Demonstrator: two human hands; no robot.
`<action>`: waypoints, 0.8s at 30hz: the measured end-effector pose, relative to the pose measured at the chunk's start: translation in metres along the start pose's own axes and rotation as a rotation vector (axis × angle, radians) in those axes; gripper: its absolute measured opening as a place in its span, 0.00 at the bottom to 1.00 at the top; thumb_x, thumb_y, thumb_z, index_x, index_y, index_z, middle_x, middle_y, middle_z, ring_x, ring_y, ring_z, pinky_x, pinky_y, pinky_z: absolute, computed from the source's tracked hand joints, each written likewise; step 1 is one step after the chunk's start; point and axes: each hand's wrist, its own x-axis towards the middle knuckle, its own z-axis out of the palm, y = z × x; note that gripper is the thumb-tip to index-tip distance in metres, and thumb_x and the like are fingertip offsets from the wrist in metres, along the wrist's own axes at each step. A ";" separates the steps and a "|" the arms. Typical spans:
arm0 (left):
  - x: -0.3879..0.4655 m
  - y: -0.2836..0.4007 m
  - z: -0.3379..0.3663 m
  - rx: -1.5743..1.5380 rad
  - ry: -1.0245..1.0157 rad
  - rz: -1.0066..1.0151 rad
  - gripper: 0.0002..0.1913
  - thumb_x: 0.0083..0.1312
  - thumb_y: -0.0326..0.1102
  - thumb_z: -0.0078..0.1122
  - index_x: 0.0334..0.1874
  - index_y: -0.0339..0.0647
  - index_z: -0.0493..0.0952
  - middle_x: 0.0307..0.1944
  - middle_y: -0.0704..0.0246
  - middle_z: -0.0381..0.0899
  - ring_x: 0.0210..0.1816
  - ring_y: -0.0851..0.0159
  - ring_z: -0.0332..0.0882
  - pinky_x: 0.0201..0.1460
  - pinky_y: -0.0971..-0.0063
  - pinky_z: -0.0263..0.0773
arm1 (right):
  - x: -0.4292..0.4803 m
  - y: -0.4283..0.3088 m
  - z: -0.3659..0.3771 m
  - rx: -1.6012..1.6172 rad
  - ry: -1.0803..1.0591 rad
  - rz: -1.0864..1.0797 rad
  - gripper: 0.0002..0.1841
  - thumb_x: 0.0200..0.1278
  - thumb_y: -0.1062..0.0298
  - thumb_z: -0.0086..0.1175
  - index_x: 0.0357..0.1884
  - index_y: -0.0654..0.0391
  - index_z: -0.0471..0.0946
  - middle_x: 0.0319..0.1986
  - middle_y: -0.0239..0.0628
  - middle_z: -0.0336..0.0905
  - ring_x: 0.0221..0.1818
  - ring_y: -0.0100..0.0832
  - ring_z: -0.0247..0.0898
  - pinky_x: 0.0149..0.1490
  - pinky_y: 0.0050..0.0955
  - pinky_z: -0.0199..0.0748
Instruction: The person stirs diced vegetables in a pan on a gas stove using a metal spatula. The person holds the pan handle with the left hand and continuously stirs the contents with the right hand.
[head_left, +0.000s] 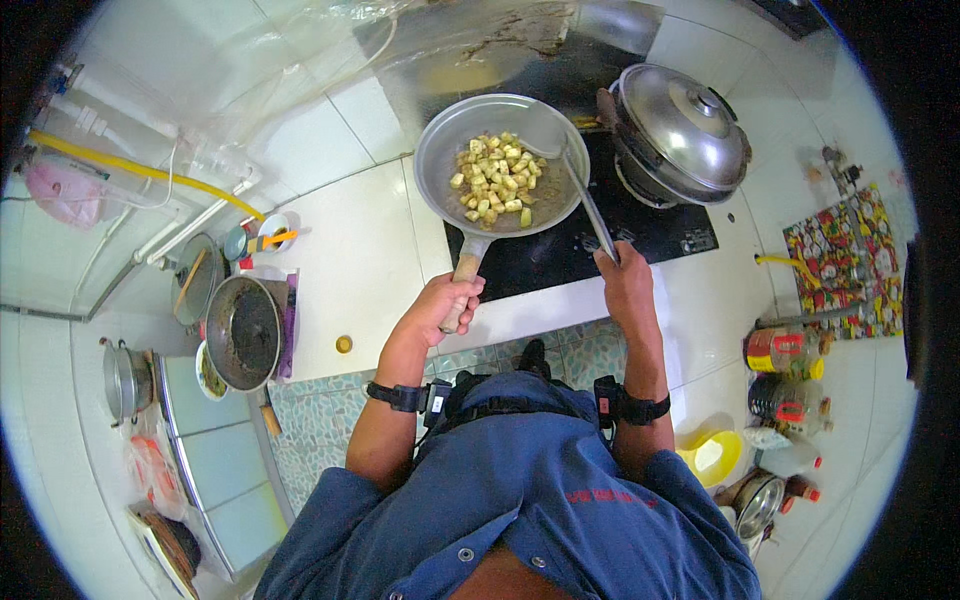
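My left hand (448, 306) is wrapped around the wooden handle (466, 268) of a grey metal wok (430, 184), which is over the left part of a black glass gas hob (525, 266). Pale diced pieces (496, 174), browned in spots and perhaps eggplant, are gathered at the middle and left of the wok. The metal handle of a wok spatula (589, 202) is gripped in my right hand (627, 279). Its blade reaches into the wok's upper right side, beside the pieces.
A lidded wok (679, 135) stands on the right burner. At the left are a dark frying pan (244, 332), a bowl (277, 231) with an orange-handled brush (271, 240), and a small round cap (343, 344). Bottles (784, 352) and a yellow bowl (712, 456) line the right counter.
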 end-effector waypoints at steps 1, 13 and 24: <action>0.000 0.001 0.001 0.000 0.004 -0.001 0.14 0.66 0.34 0.64 0.51 0.36 0.76 0.25 0.71 0.73 0.19 0.72 0.70 0.17 0.74 0.66 | 0.007 0.003 0.000 0.003 -0.005 -0.001 0.16 0.70 0.59 0.59 0.40 0.65 0.79 0.25 0.51 0.76 0.29 0.46 0.73 0.39 0.43 0.70; -0.008 0.004 0.007 -0.005 0.059 0.001 0.17 0.67 0.34 0.64 0.54 0.34 0.75 0.23 0.71 0.72 0.16 0.71 0.68 0.14 0.75 0.61 | 0.043 0.018 -0.008 -0.021 -0.105 0.015 0.16 0.68 0.58 0.61 0.44 0.64 0.82 0.31 0.52 0.82 0.36 0.52 0.80 0.44 0.44 0.74; -0.003 0.001 0.000 0.002 0.005 0.011 0.17 0.66 0.35 0.64 0.52 0.33 0.75 0.25 0.71 0.72 0.17 0.71 0.68 0.15 0.73 0.61 | 0.024 0.021 -0.022 -0.070 -0.085 0.086 0.16 0.67 0.57 0.62 0.42 0.64 0.81 0.30 0.52 0.82 0.35 0.51 0.80 0.43 0.45 0.74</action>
